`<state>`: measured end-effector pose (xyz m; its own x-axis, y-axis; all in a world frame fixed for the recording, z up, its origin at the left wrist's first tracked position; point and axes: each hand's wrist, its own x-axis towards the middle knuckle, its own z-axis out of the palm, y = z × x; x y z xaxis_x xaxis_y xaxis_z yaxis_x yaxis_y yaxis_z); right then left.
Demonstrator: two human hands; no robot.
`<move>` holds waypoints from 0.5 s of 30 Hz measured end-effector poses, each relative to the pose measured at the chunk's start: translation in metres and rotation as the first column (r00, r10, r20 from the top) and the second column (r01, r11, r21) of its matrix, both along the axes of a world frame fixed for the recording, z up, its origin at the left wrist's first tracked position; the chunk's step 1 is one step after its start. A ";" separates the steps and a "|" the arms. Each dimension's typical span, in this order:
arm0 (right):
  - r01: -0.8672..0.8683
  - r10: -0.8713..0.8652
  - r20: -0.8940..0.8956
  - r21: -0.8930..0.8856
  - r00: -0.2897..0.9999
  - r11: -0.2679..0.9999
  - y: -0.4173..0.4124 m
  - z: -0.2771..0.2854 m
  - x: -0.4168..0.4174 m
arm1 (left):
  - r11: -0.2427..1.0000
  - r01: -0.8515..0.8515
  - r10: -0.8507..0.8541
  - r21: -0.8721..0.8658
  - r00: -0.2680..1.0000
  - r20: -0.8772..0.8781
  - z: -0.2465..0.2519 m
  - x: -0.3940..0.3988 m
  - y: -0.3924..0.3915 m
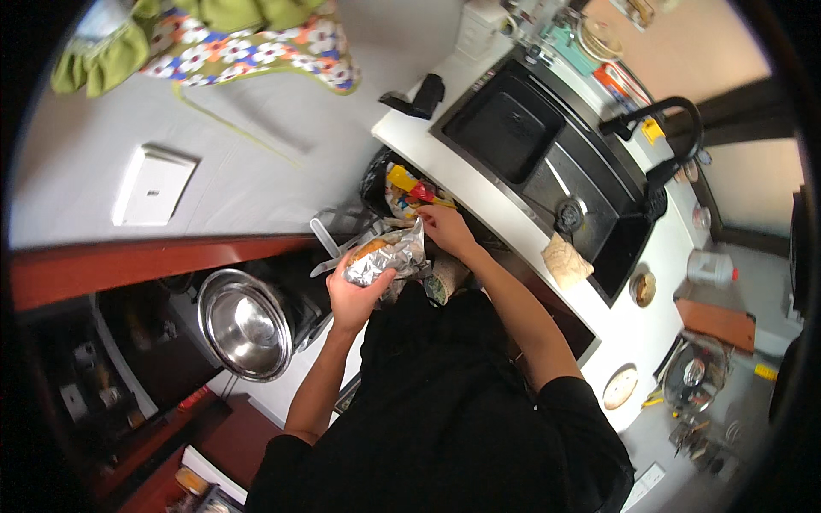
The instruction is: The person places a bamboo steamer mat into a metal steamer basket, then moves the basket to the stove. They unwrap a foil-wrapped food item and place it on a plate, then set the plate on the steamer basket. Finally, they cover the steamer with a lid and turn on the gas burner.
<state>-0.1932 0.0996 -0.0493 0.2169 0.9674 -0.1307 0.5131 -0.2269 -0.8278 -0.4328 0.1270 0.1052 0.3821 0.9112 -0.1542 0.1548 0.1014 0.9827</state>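
My left hand (356, 298) grips a packet of crumpled aluminium foil (388, 261) from below, thumb across its front. Orange-brown food (371, 249) shows at the packet's open side. At the foil's raised upper corner, my right hand (449, 231) has its fingertips pinched together on the wrapping. Just beyond both hands stands a bin lined with a black bag (372, 186). Colourful yellow and red packaging (410, 183) lies in its mouth, close to my right fingers.
On my right, a white counter (474, 163) holds a black sink (507, 122) with a black faucet (689, 122). A folded beige cloth (566, 261) lies at the sink's edge. To my left sits a steel bowl (245, 324). A floral apron (256, 54) hangs on the wall.
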 end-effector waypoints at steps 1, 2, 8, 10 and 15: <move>0.070 -0.076 -0.130 -0.049 0.989 0.996 -0.013 0.018 0.005 | 0.996 0.033 -0.027 -0.083 0.997 0.070 0.002 0.010 0.002; 0.032 -0.055 -0.302 -0.081 0.952 0.996 -0.030 0.028 0.016 | 0.993 0.085 -0.076 -0.087 0.992 0.097 0.002 0.021 0.004; 0.139 -0.029 -0.697 0.101 0.716 0.985 -0.164 0.134 0.044 | 0.827 0.557 -0.536 -0.076 0.822 0.192 0.025 0.107 -0.008; 0.240 -0.160 -0.705 0.015 0.691 0.971 -0.199 0.169 0.040 | 0.703 0.710 -0.688 -0.043 0.694 0.210 0.028 0.141 -0.027; 0.684 -0.581 -0.543 -0.019 0.606 0.729 -0.304 0.182 0.032 | 0.465 0.884 -0.874 0.056 0.448 0.190 0.030 0.229 -0.115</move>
<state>-0.1612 -0.2040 0.1332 0.7396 0.6267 -0.2454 -0.1814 -0.1655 -0.9694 -0.2040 0.0119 0.1350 0.9973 0.0675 -0.0278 0.0243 0.0519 0.9984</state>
